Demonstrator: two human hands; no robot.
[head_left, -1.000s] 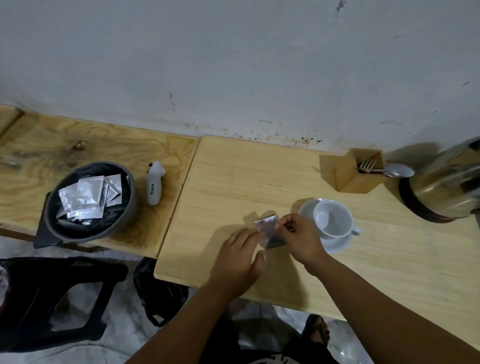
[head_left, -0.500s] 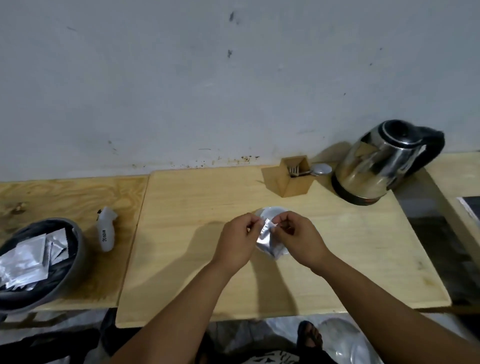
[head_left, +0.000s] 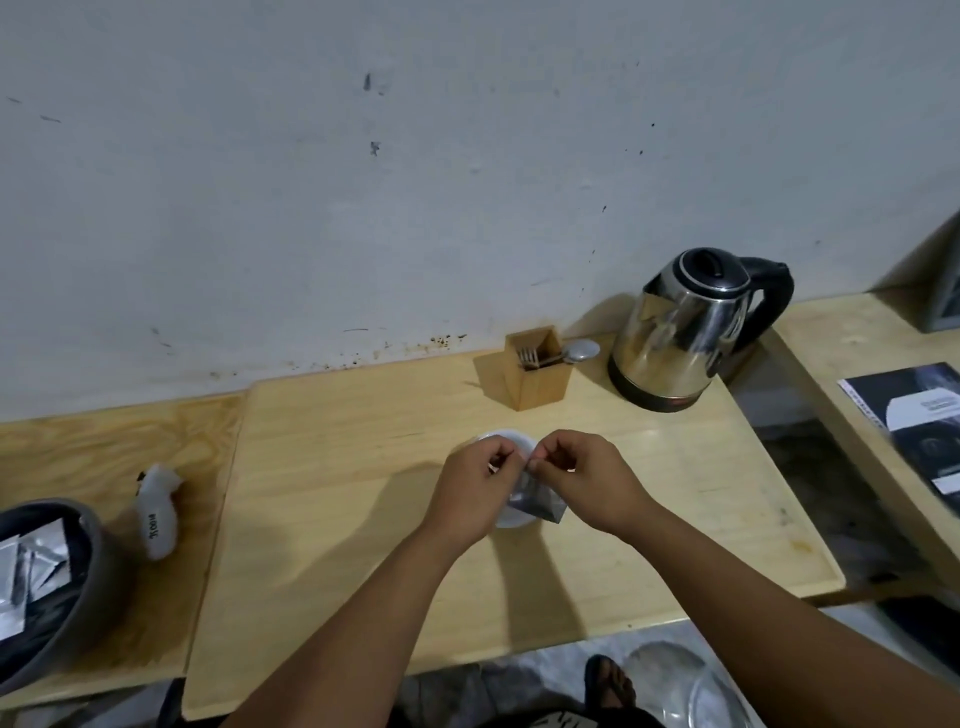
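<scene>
Hands drawn closer, left hand (head_left: 475, 486) and right hand (head_left: 589, 480) pinching top of foil sachet (head_left: 537, 503), hanging beneath

A steel kettle (head_left: 685, 332) is set at the counter's (head_left: 337, 467) back, near a wooden holder (head_left: 537, 384) with cutlery (head_left: 529, 357). A grey bowl (head_left: 104, 571) of foil packets (head_left: 44, 566) is seen far left.

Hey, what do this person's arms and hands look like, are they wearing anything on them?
The left hand and right hand are bare, without gloves; no ring, watch or bracelet shows. Both arms are bare too, with no sleeve in view.
</scene>
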